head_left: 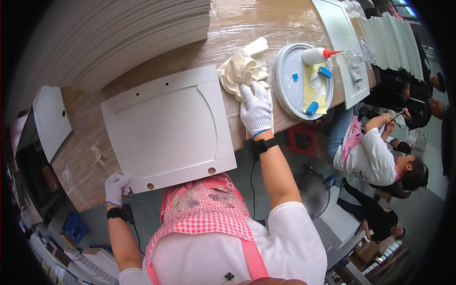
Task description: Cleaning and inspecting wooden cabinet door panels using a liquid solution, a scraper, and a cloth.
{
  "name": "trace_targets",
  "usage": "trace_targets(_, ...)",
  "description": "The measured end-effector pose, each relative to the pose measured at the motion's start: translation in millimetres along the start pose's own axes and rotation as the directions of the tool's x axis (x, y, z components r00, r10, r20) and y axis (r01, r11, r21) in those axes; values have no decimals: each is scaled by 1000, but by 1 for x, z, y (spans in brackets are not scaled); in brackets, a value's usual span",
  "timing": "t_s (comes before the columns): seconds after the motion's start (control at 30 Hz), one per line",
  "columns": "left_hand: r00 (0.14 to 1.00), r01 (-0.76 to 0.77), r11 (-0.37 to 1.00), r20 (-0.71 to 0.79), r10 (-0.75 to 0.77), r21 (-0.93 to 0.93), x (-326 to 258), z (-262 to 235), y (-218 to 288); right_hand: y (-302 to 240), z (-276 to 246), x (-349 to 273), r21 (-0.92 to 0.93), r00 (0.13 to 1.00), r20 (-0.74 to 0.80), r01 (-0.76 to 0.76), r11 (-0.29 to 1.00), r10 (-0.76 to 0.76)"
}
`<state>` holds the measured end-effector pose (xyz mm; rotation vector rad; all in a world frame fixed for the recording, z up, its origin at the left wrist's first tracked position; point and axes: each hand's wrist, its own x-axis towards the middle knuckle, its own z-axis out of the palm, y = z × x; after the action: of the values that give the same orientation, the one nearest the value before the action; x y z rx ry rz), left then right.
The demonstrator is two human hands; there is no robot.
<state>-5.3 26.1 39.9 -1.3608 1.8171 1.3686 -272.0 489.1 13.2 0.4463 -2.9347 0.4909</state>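
A white cabinet-door-like panel with a recessed middle and a curved inner edge lies on the table in front of me, its near edge at my apron. Two small dark holes show along its far side and two larger round holes along its near side. My left hand, in a white knit glove, has curled fingers at the panel's near left corner. Right of the panel, my gloved right hand has its fingers closed on a crumpled cream cloth; part of the grip is hidden.
A tall stack of white boards stands far left. Right of the cloth, a round lid carries a white squeeze bottle, yellow sandpaper and blue blocks. Another white panel lies beyond. People sit and stand at right.
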Motion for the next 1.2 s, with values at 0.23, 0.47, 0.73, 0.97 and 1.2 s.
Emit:
trace_targets(0.23, 999, 37, 999, -31, -37, 8, 1, -3, -4, 36, -69, 24, 185, 976, -211, -8, 983, 48)
trace_targets(0.47, 995, 96, 994, -35, -94, 49, 0, -1, 5, 153, -117, -54, -259, 883, -157, -469, 845, 442)
trace_targets(0.73, 996, 85, 996, -38, -84, 33, 5, -4, -7, 182, -111, -35, -301, 877, -45, -468, 831, 478)
trace_targets(0.97, 995, 70, 998, -75, -70, 3, 5, -4, -10, 231, -121, -4, 45, 827, 105, -559, 828, 552)
trace_targets(1.2, 993, 67, 998, -93, -68, -9, -2, -1, -7, 222, -109, -11, -76, 871, -94, -490, 868, 483)
